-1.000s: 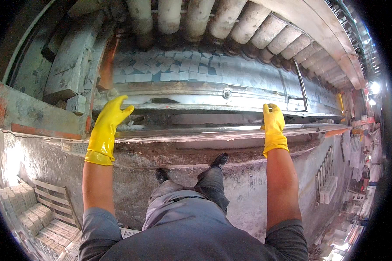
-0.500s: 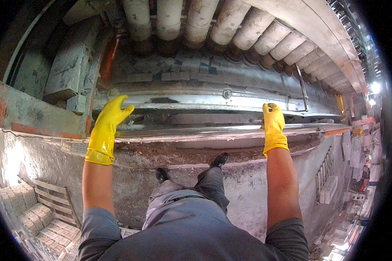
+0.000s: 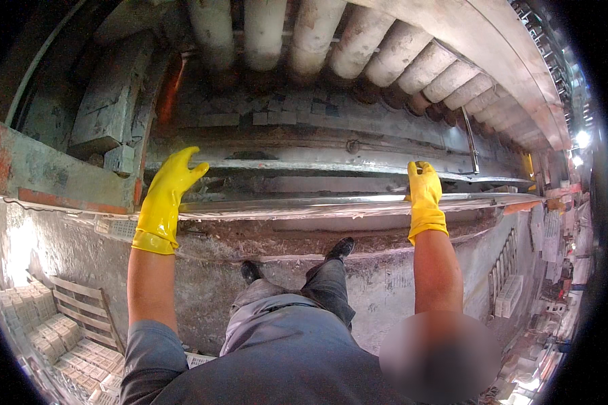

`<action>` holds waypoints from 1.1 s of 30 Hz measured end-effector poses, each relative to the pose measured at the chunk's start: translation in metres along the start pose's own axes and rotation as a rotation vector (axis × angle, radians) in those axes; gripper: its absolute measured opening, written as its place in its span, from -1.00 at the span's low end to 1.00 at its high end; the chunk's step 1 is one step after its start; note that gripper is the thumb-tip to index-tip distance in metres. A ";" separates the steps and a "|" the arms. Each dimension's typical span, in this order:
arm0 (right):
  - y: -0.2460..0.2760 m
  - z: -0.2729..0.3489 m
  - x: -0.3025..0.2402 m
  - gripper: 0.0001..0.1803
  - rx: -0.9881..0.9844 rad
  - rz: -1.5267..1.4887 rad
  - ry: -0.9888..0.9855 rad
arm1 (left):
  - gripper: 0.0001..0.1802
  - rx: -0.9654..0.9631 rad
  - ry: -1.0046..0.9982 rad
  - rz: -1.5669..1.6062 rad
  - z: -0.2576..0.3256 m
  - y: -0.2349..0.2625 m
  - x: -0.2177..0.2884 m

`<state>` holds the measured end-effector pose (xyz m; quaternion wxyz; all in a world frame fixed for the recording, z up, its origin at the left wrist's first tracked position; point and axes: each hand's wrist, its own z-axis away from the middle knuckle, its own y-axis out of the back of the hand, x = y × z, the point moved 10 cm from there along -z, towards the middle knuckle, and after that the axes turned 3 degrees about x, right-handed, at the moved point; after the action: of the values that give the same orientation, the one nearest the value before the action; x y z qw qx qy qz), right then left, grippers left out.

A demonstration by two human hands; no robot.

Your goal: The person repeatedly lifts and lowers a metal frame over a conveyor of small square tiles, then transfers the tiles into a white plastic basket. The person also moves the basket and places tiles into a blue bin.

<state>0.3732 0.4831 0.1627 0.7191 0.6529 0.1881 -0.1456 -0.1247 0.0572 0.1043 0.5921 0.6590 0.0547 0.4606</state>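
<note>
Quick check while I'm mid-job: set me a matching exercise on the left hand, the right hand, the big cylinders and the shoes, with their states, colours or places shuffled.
Column one
1. Left hand
2. Right hand
3. Cylinders
4. Shoes

Column two
A. Pale and stained, lined up along the top of the view
B. Fingers curled in
C. Dark, a pair set apart from each other
D. Thumb spread away from the fingers

Right pairs
1-D
2-B
3-A
4-C
</note>
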 end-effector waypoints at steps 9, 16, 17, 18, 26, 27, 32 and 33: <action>-0.016 -0.037 0.023 -0.35 0.078 0.083 0.101 | -0.22 0.012 0.003 -0.042 -0.007 0.001 -0.001; -0.017 -0.039 0.017 -0.38 0.091 0.078 0.112 | -0.21 0.003 0.009 -0.065 -0.010 0.001 -0.001; -0.016 -0.039 0.016 -0.38 0.090 0.083 0.111 | -0.20 0.003 0.004 -0.066 -0.011 0.001 -0.001; -0.016 -0.041 0.015 -0.38 0.093 0.095 0.120 | -0.20 0.004 -0.001 -0.067 -0.012 0.001 -0.002; -0.012 -0.040 0.006 -0.39 0.126 0.182 0.148 | -0.21 -0.010 0.009 -0.030 -0.016 -0.002 -0.007; -0.012 -0.041 0.006 -0.40 0.125 0.187 0.147 | -0.21 -0.012 0.011 -0.025 -0.017 -0.002 -0.007; -0.013 -0.046 0.007 -0.41 0.169 0.245 0.200 | -0.21 -0.021 0.020 -0.011 -0.018 0.000 -0.001; -0.013 -0.047 0.007 -0.41 0.168 0.235 0.202 | -0.21 -0.025 0.031 -0.004 -0.018 0.000 0.000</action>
<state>0.3698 0.5287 0.1439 0.6515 0.7396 0.1687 -0.0094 -0.1368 0.0698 0.1021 0.6003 0.6441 0.0593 0.4704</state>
